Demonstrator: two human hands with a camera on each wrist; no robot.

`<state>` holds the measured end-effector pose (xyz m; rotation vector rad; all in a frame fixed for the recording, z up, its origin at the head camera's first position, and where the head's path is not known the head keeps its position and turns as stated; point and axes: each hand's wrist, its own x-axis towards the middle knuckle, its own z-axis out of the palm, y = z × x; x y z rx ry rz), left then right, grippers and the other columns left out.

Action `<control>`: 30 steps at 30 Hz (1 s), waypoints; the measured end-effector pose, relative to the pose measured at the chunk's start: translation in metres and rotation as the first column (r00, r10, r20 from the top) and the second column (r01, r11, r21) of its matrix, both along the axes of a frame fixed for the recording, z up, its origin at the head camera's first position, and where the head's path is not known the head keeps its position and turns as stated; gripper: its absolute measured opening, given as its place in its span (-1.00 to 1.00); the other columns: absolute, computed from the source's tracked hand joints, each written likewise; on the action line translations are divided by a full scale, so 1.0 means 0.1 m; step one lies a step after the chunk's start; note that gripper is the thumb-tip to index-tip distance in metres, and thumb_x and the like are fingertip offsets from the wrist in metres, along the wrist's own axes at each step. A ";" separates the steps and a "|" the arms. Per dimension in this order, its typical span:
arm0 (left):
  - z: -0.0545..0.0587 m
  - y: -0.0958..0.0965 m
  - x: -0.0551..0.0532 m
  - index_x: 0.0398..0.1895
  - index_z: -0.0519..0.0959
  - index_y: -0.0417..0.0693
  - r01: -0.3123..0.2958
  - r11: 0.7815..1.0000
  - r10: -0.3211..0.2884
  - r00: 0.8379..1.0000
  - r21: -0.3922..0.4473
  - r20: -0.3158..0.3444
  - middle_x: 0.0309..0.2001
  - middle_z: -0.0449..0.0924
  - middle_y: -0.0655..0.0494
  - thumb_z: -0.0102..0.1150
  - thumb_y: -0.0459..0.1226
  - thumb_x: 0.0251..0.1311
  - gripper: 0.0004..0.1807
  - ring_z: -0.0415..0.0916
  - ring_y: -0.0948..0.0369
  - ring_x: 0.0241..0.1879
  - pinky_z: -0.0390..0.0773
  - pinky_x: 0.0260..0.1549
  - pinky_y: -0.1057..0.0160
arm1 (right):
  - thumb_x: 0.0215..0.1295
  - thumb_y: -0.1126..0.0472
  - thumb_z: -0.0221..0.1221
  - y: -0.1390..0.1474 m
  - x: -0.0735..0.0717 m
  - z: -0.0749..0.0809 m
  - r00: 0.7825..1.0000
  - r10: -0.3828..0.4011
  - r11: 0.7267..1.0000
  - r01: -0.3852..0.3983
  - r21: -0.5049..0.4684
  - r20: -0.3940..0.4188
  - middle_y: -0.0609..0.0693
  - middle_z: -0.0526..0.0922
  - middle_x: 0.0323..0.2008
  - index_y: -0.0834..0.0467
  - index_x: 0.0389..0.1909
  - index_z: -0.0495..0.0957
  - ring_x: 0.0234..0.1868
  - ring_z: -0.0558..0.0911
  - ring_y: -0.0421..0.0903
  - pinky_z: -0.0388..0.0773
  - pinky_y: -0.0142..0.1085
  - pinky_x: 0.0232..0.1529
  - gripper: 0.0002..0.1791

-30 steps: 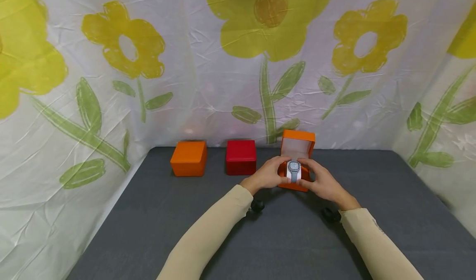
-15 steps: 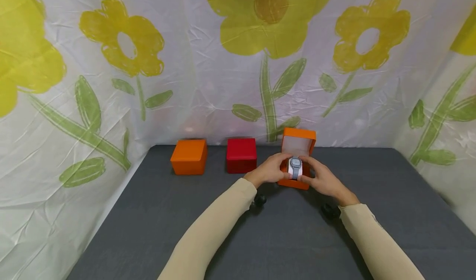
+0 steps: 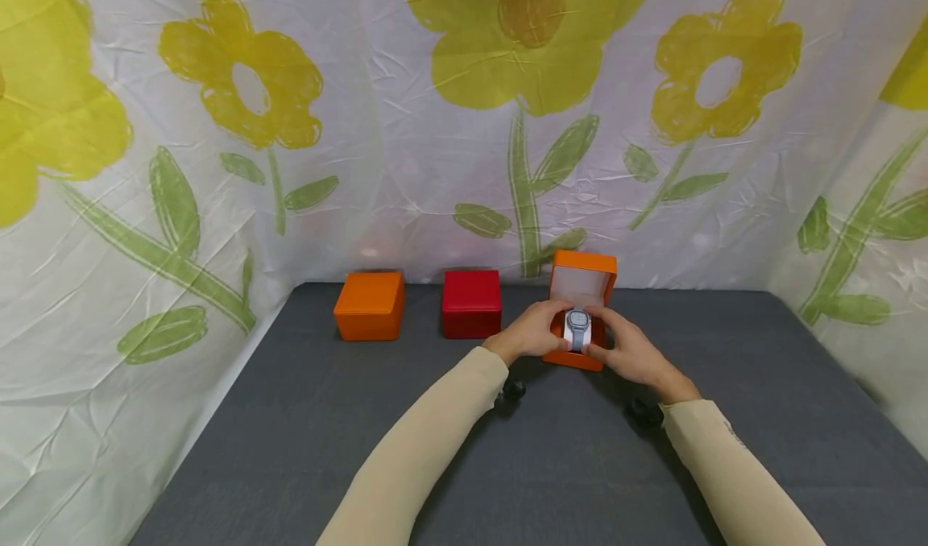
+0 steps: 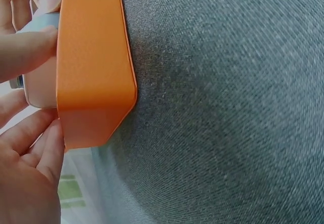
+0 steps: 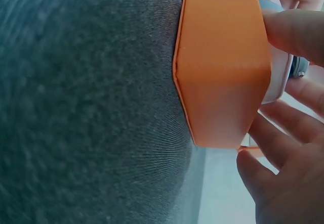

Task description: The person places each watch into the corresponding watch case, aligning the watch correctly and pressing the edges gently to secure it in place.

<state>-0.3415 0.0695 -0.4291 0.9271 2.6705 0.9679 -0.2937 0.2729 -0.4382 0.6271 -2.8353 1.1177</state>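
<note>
An orange watch box (image 3: 573, 360) stands with its lid (image 3: 584, 260) raised at the back right of the table. A grey wristwatch (image 3: 577, 320) is strapped round a white watch cushion (image 4: 41, 85). The cushion sits partly inside the box and rises above its rim, as both wrist views show. My left hand (image 3: 532, 332) pinches the cushion from the left, thumb at the front and fingers behind. From the right, my right hand (image 3: 632, 354) grips it the same way. Fingers hide the cushion's sides, and the box walls hide its lower part.
A closed red box (image 3: 471, 304) stands left of the open one. Farther left is a closed orange box (image 3: 369, 306). All rest on a dark grey cloth-covered table (image 3: 348, 417). A white curtain (image 3: 391, 167) with yellow flowers hangs behind the table.
My left wrist has moved slightly right and farther from me. The watch and cushion have shifted a little to the right. My right hand has barely moved.
</note>
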 end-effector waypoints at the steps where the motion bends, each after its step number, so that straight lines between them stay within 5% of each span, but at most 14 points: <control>1: 0.00 0.00 0.00 0.36 0.32 -0.05 -0.002 1.000 0.002 1.000 -0.005 -0.003 0.26 0.40 0.11 0.38 -0.23 0.07 -0.25 0.36 0.19 0.16 0.34 0.18 0.29 | 0.27 0.15 0.25 0.00 0.00 0.00 1.000 -0.003 1.000 0.003 0.001 0.007 0.25 0.31 0.28 0.21 0.35 0.21 0.16 0.39 0.23 0.35 0.20 0.10 -0.32; 19: -0.05 0.04 -0.02 0.30 0.41 -0.06 0.012 0.998 -0.017 0.997 -0.059 -0.077 0.15 0.48 0.09 0.32 -0.23 0.10 -0.36 0.38 0.17 0.05 0.42 0.03 0.33 | 0.27 0.12 0.24 0.00 -0.02 -0.02 0.998 -0.047 0.999 0.046 0.025 0.036 0.26 0.33 0.28 0.24 0.34 0.26 0.22 0.35 0.24 0.28 0.21 0.16 -0.33; 30: -0.11 -0.08 0.10 0.28 0.40 -0.06 -0.105 0.993 0.105 0.994 0.062 -0.003 0.23 0.35 0.07 0.39 -0.16 0.06 -0.32 0.33 0.19 0.11 0.38 0.13 0.28 | 0.26 0.09 0.24 0.00 0.02 0.00 0.997 -0.076 0.997 0.076 -0.006 0.034 0.24 0.34 0.26 0.22 0.33 0.27 0.19 0.37 0.22 0.33 0.21 0.12 -0.34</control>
